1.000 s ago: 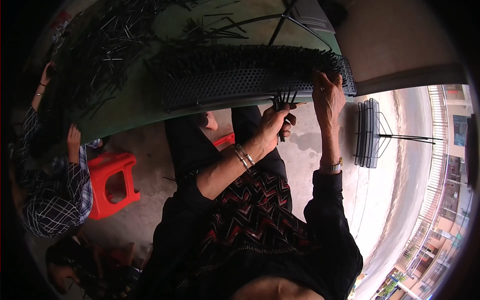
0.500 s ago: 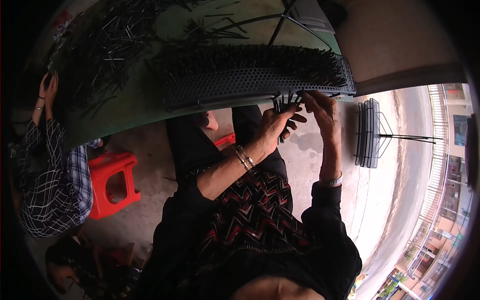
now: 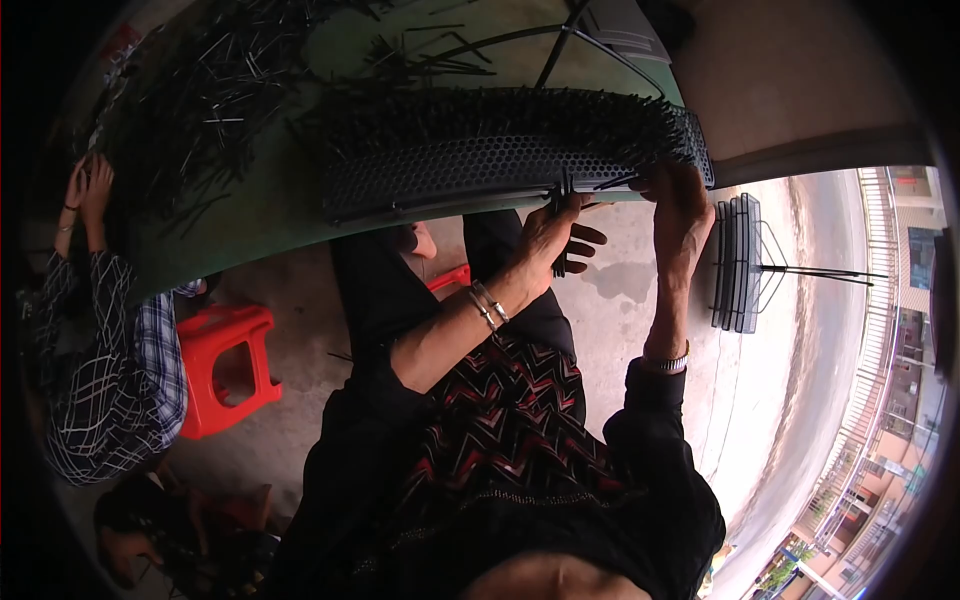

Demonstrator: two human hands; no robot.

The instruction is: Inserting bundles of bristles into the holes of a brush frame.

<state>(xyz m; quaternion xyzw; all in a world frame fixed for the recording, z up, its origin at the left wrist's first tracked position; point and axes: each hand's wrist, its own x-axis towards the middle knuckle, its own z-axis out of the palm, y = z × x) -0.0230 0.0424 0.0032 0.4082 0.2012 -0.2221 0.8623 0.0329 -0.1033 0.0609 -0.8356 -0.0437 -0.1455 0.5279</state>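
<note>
A long black perforated rack [image 3: 450,168] with round holes lies along the near edge of the table. Dense rows of thin black sticks [image 3: 520,115] stand in its far part. My left hand [image 3: 548,238] is closed around a small bunch of black sticks [image 3: 563,186], just off the rack's near edge, with some fingers spread. My right hand [image 3: 682,210] is at the rack's right end, fingers pinched on a single thin black stick [image 3: 615,182] that points left. The fingertips are dark against the rack, so whether the stick touches a hole is hidden.
Loose black sticks [image 3: 215,120] lie heaped on the green table [image 3: 215,238] at the left. Another person's hands [image 3: 92,188] are at its left edge. A red stool [image 3: 228,370] stands on the floor. A wire rack [image 3: 737,262] stands at the right.
My right hand has moved right and slightly up, away from the left hand, with a stick in its fingers. My left hand has barely shifted. The other person's hands have moved slightly down.
</note>
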